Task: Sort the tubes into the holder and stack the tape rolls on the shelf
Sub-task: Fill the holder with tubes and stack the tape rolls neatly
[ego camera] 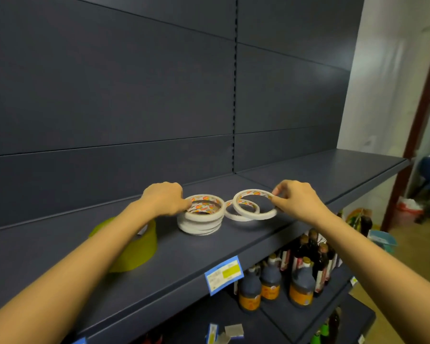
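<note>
Your right hand (296, 198), right of centre in the frame, pinches a single white tape roll (256, 217) by its right rim, thumb and fingertips closed on it. The ring is tilted and overlaps another roll (230, 216) lying on the shelf (308, 175) beneath it. Just left of that, at the centre of the frame, stands the stack of white tape rolls (199, 225). Your left hand (164, 197) has its fingers curled on the left rim of the stack's top rolls. In the lower left, partly hidden by your left forearm, a wide yellow-green tape roll (139, 249) sits on the same shelf. A blue price label (223, 274) hangs from the shelf's front edge, and dark bottles (302, 286) stand on the tier below at lower right.
</note>
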